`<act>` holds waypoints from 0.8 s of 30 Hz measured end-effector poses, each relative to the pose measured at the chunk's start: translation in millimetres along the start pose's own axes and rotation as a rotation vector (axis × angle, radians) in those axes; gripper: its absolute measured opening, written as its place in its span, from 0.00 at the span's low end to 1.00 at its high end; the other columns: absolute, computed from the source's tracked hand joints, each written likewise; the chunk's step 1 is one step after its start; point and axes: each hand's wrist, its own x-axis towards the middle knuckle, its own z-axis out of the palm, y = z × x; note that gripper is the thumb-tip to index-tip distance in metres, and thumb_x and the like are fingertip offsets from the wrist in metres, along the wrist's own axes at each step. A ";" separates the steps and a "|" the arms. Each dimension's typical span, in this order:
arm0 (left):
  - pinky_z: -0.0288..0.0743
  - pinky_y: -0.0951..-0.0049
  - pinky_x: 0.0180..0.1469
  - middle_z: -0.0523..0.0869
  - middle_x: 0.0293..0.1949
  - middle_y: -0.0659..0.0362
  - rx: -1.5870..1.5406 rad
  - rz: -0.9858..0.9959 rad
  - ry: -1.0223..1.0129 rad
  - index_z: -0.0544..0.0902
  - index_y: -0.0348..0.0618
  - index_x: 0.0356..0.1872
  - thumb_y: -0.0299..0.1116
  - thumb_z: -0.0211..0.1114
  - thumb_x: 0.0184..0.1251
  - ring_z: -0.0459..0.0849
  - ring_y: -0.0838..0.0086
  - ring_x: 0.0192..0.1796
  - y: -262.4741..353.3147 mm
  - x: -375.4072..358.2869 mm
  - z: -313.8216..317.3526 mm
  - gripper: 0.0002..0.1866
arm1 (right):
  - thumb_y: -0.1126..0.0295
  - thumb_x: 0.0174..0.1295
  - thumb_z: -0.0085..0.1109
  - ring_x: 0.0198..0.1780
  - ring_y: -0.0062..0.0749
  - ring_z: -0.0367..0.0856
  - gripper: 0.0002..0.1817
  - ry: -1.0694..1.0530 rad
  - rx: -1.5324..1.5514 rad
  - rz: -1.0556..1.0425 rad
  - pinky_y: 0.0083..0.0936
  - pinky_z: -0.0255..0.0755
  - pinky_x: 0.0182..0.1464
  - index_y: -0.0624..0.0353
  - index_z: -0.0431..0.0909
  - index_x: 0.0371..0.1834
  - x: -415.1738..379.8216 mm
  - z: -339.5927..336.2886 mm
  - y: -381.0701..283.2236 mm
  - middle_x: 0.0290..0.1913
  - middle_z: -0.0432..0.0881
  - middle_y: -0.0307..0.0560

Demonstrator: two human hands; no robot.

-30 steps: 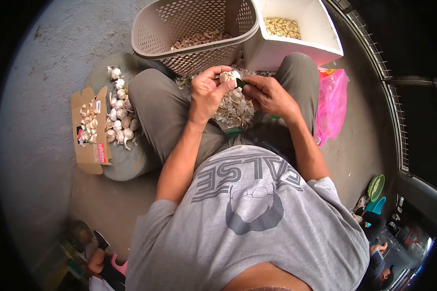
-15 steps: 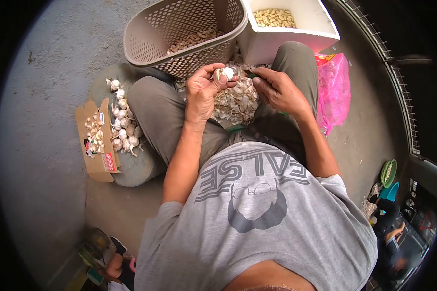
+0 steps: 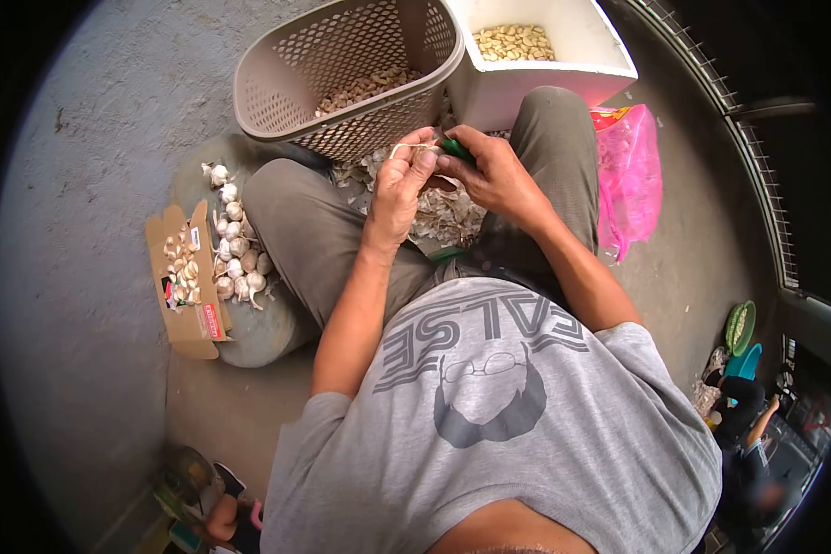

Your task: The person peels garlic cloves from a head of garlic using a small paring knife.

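My left hand is closed on a garlic bulb, mostly hidden by the fingers, with a thin pale stem sticking out to the left. In my right hand is a knife; its green handle shows and its blade is against or very near the bulb. Both hands meet above the lap. Dry garlic skins lie in a pile below them, between the knees.
Ahead stand a brown lattice basket of cloves and a white foam box with peeled cloves. Whole garlic bulbs and a cardboard box with cloves sit at left. A pink bag lies right. Other people are behind.
My right hand has moved left, bringing the knife to the garlic bulb. The bulb has been turned in my left hand, so its stem now points left.
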 end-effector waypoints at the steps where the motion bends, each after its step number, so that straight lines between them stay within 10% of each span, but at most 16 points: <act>1: 0.88 0.65 0.50 0.87 0.51 0.54 0.015 0.003 -0.004 0.69 0.32 0.71 0.38 0.60 0.84 0.89 0.68 0.49 -0.6 -0.5 0.2 0.25 | 0.69 0.72 0.66 0.31 0.35 0.79 0.12 -0.009 0.002 0.022 0.36 0.73 0.36 0.68 0.77 0.46 0.9 0.6 -3.1 0.33 0.84 0.57; 7: 0.85 0.70 0.46 0.86 0.48 0.57 -0.056 -0.020 -0.044 0.68 0.35 0.73 0.50 0.54 0.86 0.88 0.74 0.46 4.1 -1.2 1.3 0.30 | 0.69 0.71 0.67 0.31 0.33 0.81 0.12 -0.015 0.114 -0.047 0.36 0.74 0.35 0.67 0.76 0.43 8.1 8.6 -9.2 0.30 0.83 0.54; 12: 0.59 0.85 0.18 0.74 0.25 0.72 -0.049 -0.054 0.146 0.77 0.47 0.50 0.60 0.52 0.84 0.67 0.90 0.19 0.0 -2.5 3.5 0.24 | 0.59 0.68 0.71 0.35 0.63 0.81 0.20 -0.078 -0.151 -0.139 0.47 0.73 0.37 0.66 0.75 0.41 18.2 12.4 -5.5 0.32 0.82 0.62; 24: 0.49 0.79 0.11 0.70 0.15 0.71 -0.034 -0.150 0.337 0.74 0.54 0.26 0.58 0.54 0.83 0.60 0.85 0.10 4.0 -4.3 8.6 0.25 | 0.56 0.72 0.65 0.33 0.65 0.76 0.22 -0.098 -0.176 -0.206 0.51 0.67 0.35 0.64 0.70 0.38 18.2 21.9 6.2 0.28 0.76 0.64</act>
